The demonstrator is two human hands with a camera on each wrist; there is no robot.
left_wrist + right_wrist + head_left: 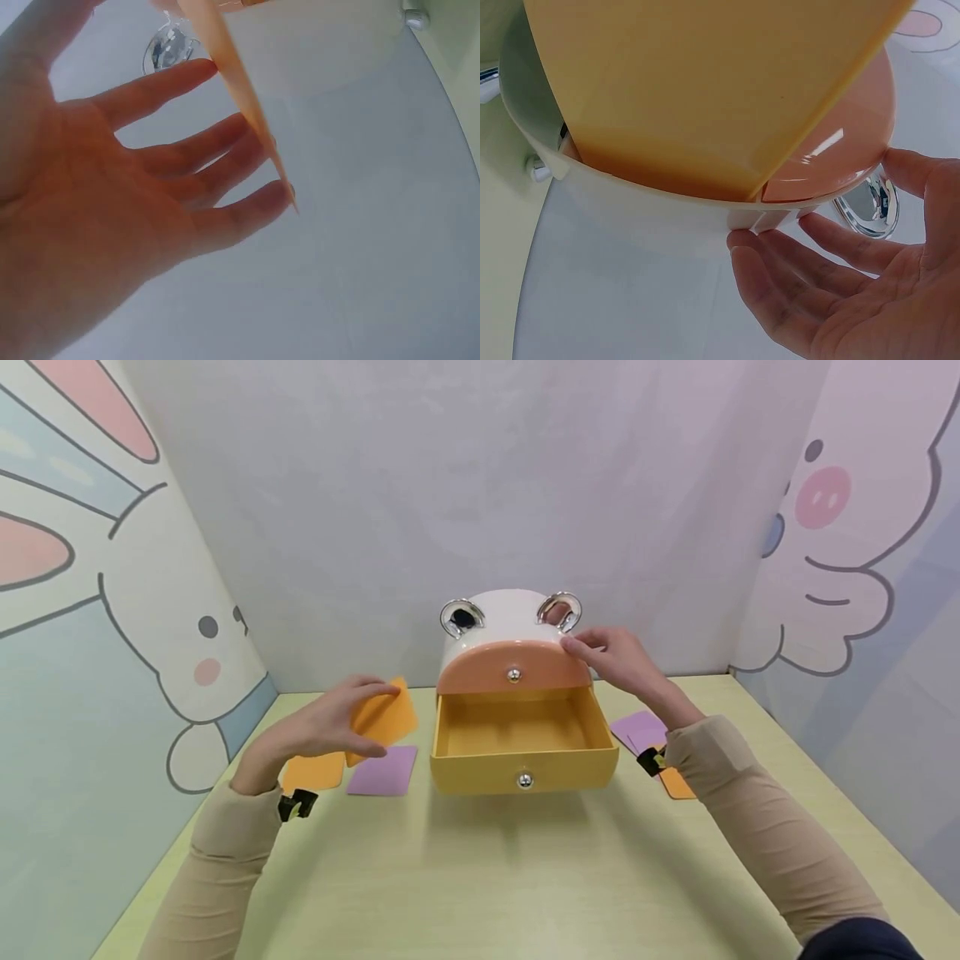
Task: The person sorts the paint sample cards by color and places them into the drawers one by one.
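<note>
In the head view my left hand holds an orange card upright, thumb at its lower edge and fingers at its upper part. The left wrist view shows the fingertips against that card, seen nearly edge-on. A white box with drawers and silver ear-like loops stands ahead. Its yellow lower drawer is pulled out and nothing shows inside; the orange-pink upper drawer is closed. My right hand grips the box's upper right edge, thumb at the front and fingers along the side.
A purple card and another orange card lie on the table, left of the box. More purple cards and an orange card lie to the right, partly behind my right forearm. Walls enclose the back and sides.
</note>
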